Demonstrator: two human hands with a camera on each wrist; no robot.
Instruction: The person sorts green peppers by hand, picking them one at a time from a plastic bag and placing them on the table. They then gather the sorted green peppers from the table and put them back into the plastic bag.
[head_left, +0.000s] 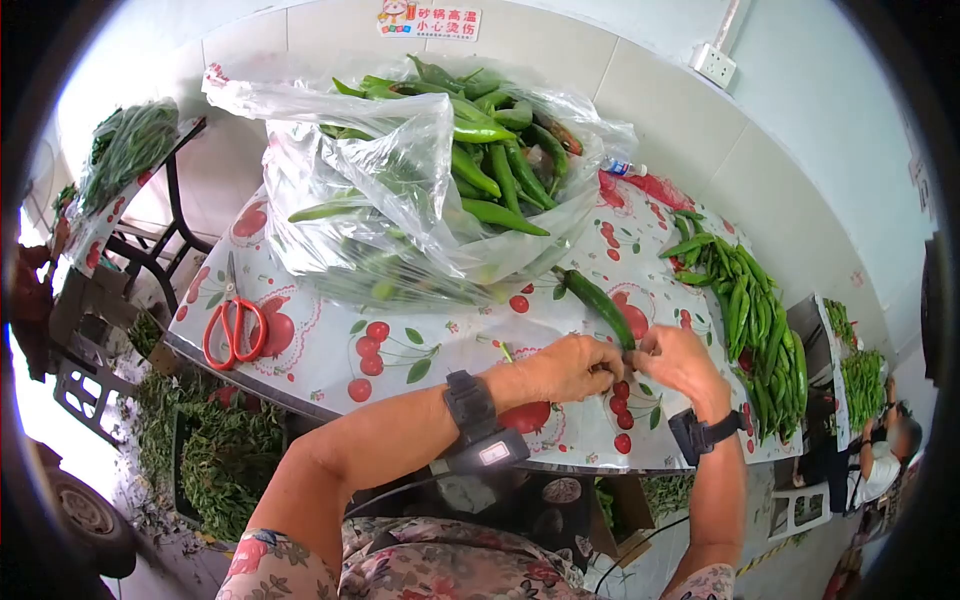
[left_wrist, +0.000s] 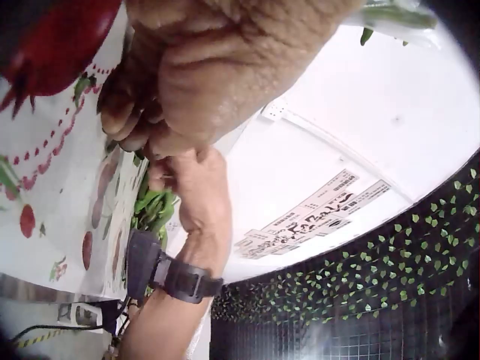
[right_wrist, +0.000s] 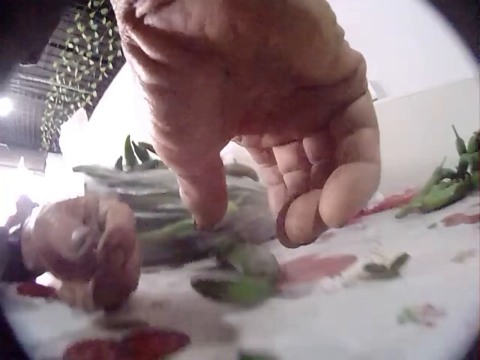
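Observation:
A dark green pepper (head_left: 597, 305) lies on the patterned tablecloth, its lower end at the fingers of my right hand (head_left: 678, 362). The right wrist view shows that hand (right_wrist: 255, 97) over a blurred pepper (right_wrist: 244, 289), thumb and fingers apart with nothing visible between them. Just left of the pepper's lower end, my left hand (head_left: 575, 368) has its fingers curled, with nothing visible in them. Its fingers also look curled in the left wrist view (left_wrist: 217, 75), where the palm hides what lies beneath.
A clear plastic bag (head_left: 350, 215) full of green peppers (head_left: 480, 165) stands at the back. Red-handled scissors (head_left: 235, 330) lie at the left. Many slender green peppers (head_left: 755, 330) are piled at the right. A small green piece (head_left: 507, 351) lies near my left forearm.

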